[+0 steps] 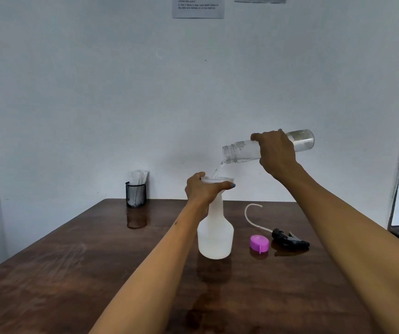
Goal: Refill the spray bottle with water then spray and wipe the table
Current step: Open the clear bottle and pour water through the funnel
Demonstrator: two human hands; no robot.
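**Two forearms up, water going into the funnel**

Two bare forearms reach in from the bottom edge over one dark wood table.

Count: one white spray bottle, upright mid-table; one pale funnel seated in its neck; one clear bottle; one purple cap; one black trigger head with curved dip tube, lying just right of the cap; one black mesh cup at the far edge by the wall.

Left hand: wrapped around the funnel rim and bottle neck, thumb across the front.

Right hand: raised, clamped around the clear bottle's middle, bottle tipped near horizontal, mouth pointing left. Thin stream of water runs from mouth into funnel.
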